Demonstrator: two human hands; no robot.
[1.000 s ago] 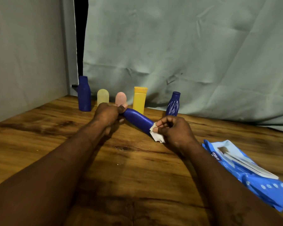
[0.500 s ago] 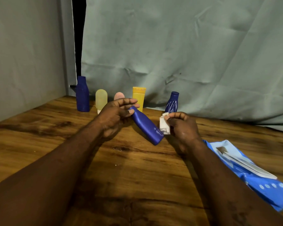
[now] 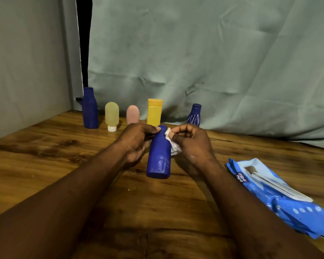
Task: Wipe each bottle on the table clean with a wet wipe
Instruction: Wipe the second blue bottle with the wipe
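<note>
Grip status: left hand [image 3: 137, 142] curls round the neck of the blue bottle [image 3: 159, 156], steadying it near-upright over the tabletop [image 3: 45, 156]; right hand [image 3: 193, 144] pinches the wet wipe [image 3: 173, 146] against its shoulder, which I judge leaves the body exposed for wiping; five other bottles [image 3: 153, 113] wait in the back row; wipe pack [image 3: 269, 193] lies within right-hand reach.

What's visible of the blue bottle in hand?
The blue bottle is opaque deep blue, plastic-looking, with a narrow neck, a round body and pale streaks near its base. It is roughly upright, neck up, over the table; whether its base rests there is unclear. The left hand grips its upper part; the right hand presses a white wet wipe against its neck.
</note>
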